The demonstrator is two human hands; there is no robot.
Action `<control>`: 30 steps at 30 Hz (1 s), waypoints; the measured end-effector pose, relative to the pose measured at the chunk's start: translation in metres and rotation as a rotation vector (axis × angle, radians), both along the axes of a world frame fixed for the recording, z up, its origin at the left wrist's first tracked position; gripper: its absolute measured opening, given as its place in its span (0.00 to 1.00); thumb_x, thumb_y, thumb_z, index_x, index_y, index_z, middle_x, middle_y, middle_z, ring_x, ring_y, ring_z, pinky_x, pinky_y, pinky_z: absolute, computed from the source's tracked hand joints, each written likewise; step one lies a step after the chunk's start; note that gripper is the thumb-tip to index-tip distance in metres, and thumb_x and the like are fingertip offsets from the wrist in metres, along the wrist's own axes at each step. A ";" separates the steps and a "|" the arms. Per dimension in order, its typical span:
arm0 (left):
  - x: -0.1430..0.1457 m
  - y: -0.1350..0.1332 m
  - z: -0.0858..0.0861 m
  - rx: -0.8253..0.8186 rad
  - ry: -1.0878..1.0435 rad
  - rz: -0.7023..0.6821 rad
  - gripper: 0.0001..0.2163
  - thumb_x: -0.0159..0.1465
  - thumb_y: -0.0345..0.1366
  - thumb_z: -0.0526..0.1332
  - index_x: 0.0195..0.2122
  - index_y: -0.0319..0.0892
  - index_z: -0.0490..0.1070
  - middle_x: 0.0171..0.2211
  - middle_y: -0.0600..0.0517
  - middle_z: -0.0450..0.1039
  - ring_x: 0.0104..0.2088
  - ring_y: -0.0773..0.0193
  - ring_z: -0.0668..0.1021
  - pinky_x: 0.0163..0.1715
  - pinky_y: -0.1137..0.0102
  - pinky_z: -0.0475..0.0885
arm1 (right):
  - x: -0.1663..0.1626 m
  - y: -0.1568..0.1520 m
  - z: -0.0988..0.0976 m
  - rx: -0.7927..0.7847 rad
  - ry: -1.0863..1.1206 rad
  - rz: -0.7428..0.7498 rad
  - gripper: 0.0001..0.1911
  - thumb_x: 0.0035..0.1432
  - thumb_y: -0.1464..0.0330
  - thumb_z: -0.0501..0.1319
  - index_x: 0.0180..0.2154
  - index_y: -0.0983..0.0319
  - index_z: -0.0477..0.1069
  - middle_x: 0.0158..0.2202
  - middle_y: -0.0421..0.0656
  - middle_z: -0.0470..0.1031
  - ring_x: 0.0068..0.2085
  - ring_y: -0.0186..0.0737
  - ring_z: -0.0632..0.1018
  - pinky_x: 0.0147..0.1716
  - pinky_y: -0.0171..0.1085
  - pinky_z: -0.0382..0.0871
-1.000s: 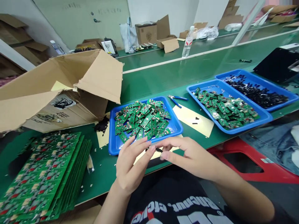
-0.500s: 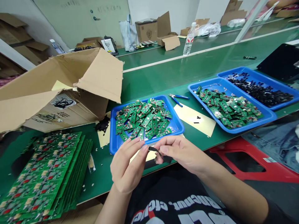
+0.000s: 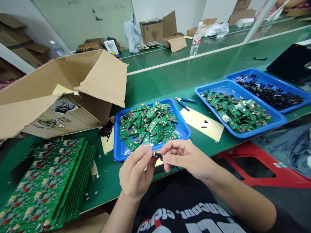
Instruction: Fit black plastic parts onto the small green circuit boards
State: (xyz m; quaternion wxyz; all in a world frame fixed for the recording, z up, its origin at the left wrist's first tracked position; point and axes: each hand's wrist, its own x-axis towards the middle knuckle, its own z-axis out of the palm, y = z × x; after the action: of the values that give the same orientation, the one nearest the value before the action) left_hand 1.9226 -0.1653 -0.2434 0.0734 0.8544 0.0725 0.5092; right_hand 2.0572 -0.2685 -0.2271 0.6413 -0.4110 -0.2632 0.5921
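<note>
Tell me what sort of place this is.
Probably an electronics assembly workshop: on a long green workbench sit a blue tray heaped with small circuit boards, a stack of larger board panels and blue-handled pliers.

Electronics workshop: circuit-board stack [image 3: 48,184], parts trays [image 3: 116,142], pliers [image 3: 189,100].

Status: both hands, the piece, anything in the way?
Left hand and right hand pinching small dark piece. Piece partly hidden by fingertips. Nearest blue tray, holding green boards, just beyond.
</note>
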 end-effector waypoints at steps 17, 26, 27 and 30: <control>0.003 -0.003 -0.006 -0.250 0.000 -0.170 0.23 0.54 0.21 0.63 0.50 0.44 0.64 0.40 0.49 0.74 0.40 0.62 0.78 0.40 0.63 0.77 | 0.001 0.001 -0.005 -0.008 -0.027 -0.006 0.06 0.48 0.70 0.65 0.29 0.66 0.70 0.20 0.37 0.74 0.21 0.27 0.73 0.23 0.28 0.68; 0.002 -0.004 -0.018 -0.374 0.091 -0.196 0.18 0.60 0.25 0.59 0.51 0.45 0.62 0.42 0.47 0.73 0.44 0.61 0.76 0.45 0.61 0.75 | 0.003 0.003 -0.011 -0.022 -0.152 -0.007 0.06 0.49 0.68 0.64 0.28 0.65 0.69 0.22 0.38 0.74 0.23 0.28 0.73 0.27 0.30 0.68; 0.002 -0.005 -0.020 -0.415 0.113 -0.181 0.18 0.61 0.27 0.58 0.52 0.45 0.61 0.43 0.46 0.73 0.45 0.60 0.76 0.45 0.61 0.74 | 0.003 0.003 -0.010 -0.017 -0.213 -0.034 0.06 0.49 0.68 0.63 0.29 0.64 0.69 0.22 0.37 0.73 0.25 0.29 0.73 0.28 0.31 0.69; 0.002 -0.006 -0.021 -0.442 0.182 -0.121 0.21 0.62 0.28 0.56 0.56 0.45 0.57 0.45 0.44 0.73 0.46 0.59 0.76 0.47 0.61 0.73 | 0.001 0.003 -0.007 -0.012 -0.429 -0.120 0.02 0.52 0.70 0.60 0.30 0.63 0.69 0.25 0.37 0.73 0.29 0.31 0.75 0.31 0.32 0.69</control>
State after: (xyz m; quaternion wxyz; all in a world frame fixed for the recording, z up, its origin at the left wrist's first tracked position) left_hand 1.9243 -0.1716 -0.2647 0.2819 0.8628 0.1371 0.3966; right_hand 2.0581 -0.2657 -0.2341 0.6022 -0.5461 -0.3654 0.4534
